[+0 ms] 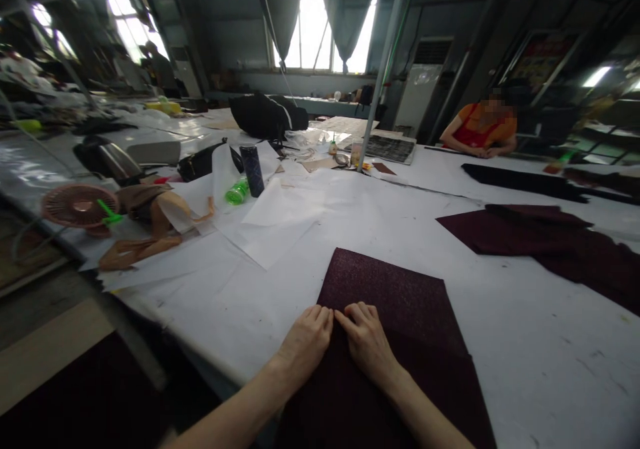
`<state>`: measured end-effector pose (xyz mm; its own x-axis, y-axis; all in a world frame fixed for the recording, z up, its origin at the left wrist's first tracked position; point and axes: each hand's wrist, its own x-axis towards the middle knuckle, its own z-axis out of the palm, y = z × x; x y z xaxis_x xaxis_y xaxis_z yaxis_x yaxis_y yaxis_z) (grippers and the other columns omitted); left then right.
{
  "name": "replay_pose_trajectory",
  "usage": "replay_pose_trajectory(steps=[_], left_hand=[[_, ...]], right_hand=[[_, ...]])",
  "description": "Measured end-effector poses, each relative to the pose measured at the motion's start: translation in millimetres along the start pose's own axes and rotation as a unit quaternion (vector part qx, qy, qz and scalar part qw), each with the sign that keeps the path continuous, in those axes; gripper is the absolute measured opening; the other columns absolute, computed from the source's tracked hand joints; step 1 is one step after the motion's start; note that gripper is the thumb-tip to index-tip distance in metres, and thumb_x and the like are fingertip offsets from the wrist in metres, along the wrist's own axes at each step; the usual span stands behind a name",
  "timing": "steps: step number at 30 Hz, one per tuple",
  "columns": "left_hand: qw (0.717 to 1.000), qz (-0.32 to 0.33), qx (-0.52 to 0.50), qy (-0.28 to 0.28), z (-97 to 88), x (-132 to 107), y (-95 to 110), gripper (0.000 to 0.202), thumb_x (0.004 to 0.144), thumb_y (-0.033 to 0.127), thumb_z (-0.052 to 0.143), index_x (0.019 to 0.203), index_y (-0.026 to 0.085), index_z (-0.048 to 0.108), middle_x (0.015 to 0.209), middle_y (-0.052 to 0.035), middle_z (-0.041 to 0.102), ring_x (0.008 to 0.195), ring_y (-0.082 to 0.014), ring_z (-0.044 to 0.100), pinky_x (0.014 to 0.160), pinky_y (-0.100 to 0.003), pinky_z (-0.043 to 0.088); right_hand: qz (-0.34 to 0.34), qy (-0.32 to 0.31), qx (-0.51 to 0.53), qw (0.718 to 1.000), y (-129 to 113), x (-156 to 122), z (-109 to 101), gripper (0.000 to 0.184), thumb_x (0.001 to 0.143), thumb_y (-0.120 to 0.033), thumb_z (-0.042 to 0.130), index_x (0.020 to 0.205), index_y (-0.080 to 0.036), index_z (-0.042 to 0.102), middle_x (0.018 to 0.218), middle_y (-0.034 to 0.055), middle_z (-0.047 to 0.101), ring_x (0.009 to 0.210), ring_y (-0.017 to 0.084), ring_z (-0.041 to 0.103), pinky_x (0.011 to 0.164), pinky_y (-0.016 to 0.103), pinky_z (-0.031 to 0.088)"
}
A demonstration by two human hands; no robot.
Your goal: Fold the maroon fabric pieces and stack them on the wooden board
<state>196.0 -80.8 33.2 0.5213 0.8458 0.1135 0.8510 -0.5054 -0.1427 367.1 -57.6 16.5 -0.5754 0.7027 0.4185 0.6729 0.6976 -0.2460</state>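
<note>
A dark maroon piece of fabric [400,296] lies flat on the white-covered table [530,369] in front of me and runs down past the bottom of the view. My left hand [311,339] pinches the fabric's left edge with curled fingers. Just beside it, almost touching, my right hand [365,339] is closed on the same edge, its thumb and forefinger pointing toward the left hand. What lies between the fingertips is too small to make out, apart from the fabric edge.
More maroon cloth [545,242] and a black strip [520,181] lie to the right. On the left are white paper sheets [280,229], a dark cylinder [251,171], a pink fan [80,208] and brown strips [145,249]. A pole [383,69] rises mid-table. Another person [480,129] sits across.
</note>
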Motion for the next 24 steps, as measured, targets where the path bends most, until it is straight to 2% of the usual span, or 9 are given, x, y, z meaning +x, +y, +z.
replay_pose_trajectory(steps=[5, 8, 11, 13, 17, 19, 22, 24], left_hand=[[1.0, -0.007, -0.002, -0.004, -2.2, 0.2, 2.4, 0.048, 0.086, 0.007, 0.047, 0.133, 0.009, 0.044, 0.099, -0.0076, 0.059, 0.088, -0.0208, 0.056, 0.08, -0.033, 0.049], [1.0, 0.0, 0.007, -0.007, -2.0, 0.7, 3.5, 0.046, 0.086, 0.007, 0.046, 0.132, 0.011, 0.046, 0.101, -0.008, 0.058, 0.093, -0.0217, 0.055, 0.085, -0.035, 0.048], [1.0, 0.014, 0.022, -0.006, 0.1, 2.1, 7.5, 0.045, 0.085, 0.005, 0.043, 0.13, 0.007, 0.047, 0.11, -0.0112, 0.057, 0.104, -0.0232, 0.052, 0.093, -0.036, 0.044], [0.999, 0.013, 0.027, -0.014, -0.4, 2.8, 11.0, 0.047, 0.085, 0.003, 0.042, 0.131, 0.005, 0.045, 0.107, -0.0112, 0.057, 0.101, -0.0226, 0.053, 0.091, -0.036, 0.045], [0.999, 0.003, 0.022, -0.026, -4.4, 5.4, 17.7, 0.055, 0.084, 0.004, 0.042, 0.138, 0.014, 0.039, 0.095, -0.0068, 0.058, 0.085, -0.0201, 0.055, 0.08, -0.035, 0.048], [0.999, 0.007, 0.021, -0.024, -4.3, 7.8, 20.6, 0.054, 0.084, 0.003, 0.042, 0.137, 0.015, 0.041, 0.098, -0.0074, 0.058, 0.088, -0.0206, 0.055, 0.082, -0.036, 0.047], [0.999, 0.022, 0.017, -0.016, -1.2, 11.5, 24.9, 0.05, 0.083, 0.001, 0.042, 0.132, 0.011, 0.047, 0.11, -0.0109, 0.056, 0.102, -0.0218, 0.053, 0.092, -0.037, 0.044], [0.999, 0.026, 0.016, -0.018, -0.1, 13.2, 28.2, 0.051, 0.082, 0.0, 0.042, 0.132, 0.009, 0.046, 0.109, -0.0108, 0.057, 0.099, -0.0212, 0.054, 0.09, -0.036, 0.046]], right_hand=[[-0.001, -0.004, 0.025, 1.0, 11.7, -9.0, -8.6, 0.036, 0.091, -0.009, 0.045, 0.122, -0.022, 0.059, 0.09, 0.007, 0.054, 0.085, 0.02, 0.047, 0.078, 0.036, 0.037], [-0.009, -0.001, 0.033, 0.999, 19.5, -16.2, -14.3, 0.034, 0.092, -0.01, 0.044, 0.12, -0.021, 0.06, 0.09, 0.0073, 0.055, 0.085, 0.02, 0.047, 0.078, 0.037, 0.037], [-0.014, 0.001, 0.035, 0.999, 26.1, -23.4, -18.9, 0.034, 0.093, -0.01, 0.043, 0.12, -0.022, 0.059, 0.09, 0.0074, 0.055, 0.085, 0.02, 0.047, 0.078, 0.037, 0.036], [-0.012, -0.004, 0.036, 0.999, 30.3, -28.3, -21.6, 0.034, 0.093, -0.01, 0.043, 0.12, -0.021, 0.06, 0.091, 0.0076, 0.055, 0.086, 0.02, 0.047, 0.079, 0.037, 0.036], [-0.009, -0.017, 0.033, 0.999, 37.4, -36.6, -27.0, 0.034, 0.093, -0.01, 0.044, 0.121, -0.022, 0.059, 0.094, 0.0077, 0.056, 0.087, 0.02, 0.047, 0.08, 0.037, 0.035], [-0.01, -0.016, 0.031, 0.999, 40.3, -40.2, -29.7, 0.035, 0.093, -0.01, 0.044, 0.122, -0.022, 0.058, 0.094, 0.0074, 0.056, 0.087, 0.02, 0.047, 0.08, 0.036, 0.035], [-0.009, -0.016, 0.035, 0.999, 44.4, -45.6, -33.4, 0.035, 0.093, -0.01, 0.044, 0.123, -0.022, 0.057, 0.095, 0.0077, 0.057, 0.087, 0.02, 0.047, 0.08, 0.036, 0.036], [-0.006, -0.02, 0.035, 0.999, 46.8, -49.2, -36.2, 0.035, 0.093, -0.01, 0.044, 0.123, -0.022, 0.057, 0.096, 0.0078, 0.057, 0.088, 0.02, 0.048, 0.081, 0.037, 0.036]])
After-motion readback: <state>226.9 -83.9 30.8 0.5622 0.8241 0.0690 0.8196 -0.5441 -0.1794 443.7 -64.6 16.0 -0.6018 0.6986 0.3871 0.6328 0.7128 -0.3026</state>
